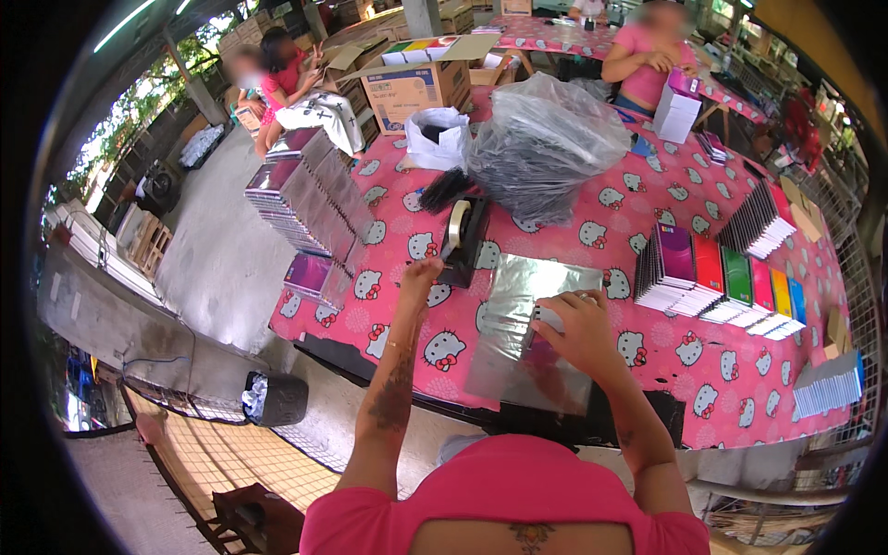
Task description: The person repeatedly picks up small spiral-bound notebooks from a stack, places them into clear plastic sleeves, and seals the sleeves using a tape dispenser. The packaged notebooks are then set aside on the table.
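One black tape dispenser [462, 242] touched by the left hand [418, 277], fingers loosely curled; one silvery plastic sleeve [518, 324] pressed flat beneath the right hand [573, 328], near the table edge [370, 356].

Left hand: your left hand [421, 275] reaches to the black tape dispenser [462, 242], fingertips at its near end.
Right hand: your right hand [581, 331] presses on a clear plastic sleeve [518, 324], fingers curled at its right edge.
Surface: a pink cartoon-cat cloth covers the surface [666, 365].
Right side: a row of coloured notebooks [717, 282] stands on edge.
Behind the dispenser: a bulging clear bag [546, 143].
Left edge: stacks of wrapped packs [305, 199].
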A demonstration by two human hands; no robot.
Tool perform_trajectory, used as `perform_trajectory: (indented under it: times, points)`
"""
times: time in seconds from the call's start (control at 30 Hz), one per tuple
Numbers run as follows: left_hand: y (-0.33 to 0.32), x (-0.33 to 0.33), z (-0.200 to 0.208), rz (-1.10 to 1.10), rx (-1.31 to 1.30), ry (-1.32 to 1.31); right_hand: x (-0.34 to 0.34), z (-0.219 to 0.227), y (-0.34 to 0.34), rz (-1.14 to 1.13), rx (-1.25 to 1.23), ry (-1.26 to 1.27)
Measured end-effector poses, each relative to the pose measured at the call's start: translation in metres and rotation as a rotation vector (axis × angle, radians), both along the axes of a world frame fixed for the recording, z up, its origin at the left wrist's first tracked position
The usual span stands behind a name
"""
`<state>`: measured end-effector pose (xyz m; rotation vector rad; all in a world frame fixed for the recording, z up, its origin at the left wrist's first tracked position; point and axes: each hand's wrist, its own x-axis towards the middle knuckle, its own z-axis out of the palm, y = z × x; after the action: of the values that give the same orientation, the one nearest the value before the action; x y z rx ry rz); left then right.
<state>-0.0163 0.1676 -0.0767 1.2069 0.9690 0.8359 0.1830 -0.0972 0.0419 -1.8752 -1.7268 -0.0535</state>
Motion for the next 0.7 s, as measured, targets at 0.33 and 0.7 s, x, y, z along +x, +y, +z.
perform_trajectory:
  times: [0.33, 0.7]
  points:
    - [-0.027, 0.0, 0.043, -0.353, 0.73, 0.391, -0.009, 0.001, -0.005, -0.068, -0.073, -0.082]
    - [-0.074, 0.073, 0.094, -0.853, 1.022, 0.054, 0.006, 0.022, -0.011, -0.104, -0.155, -0.119]
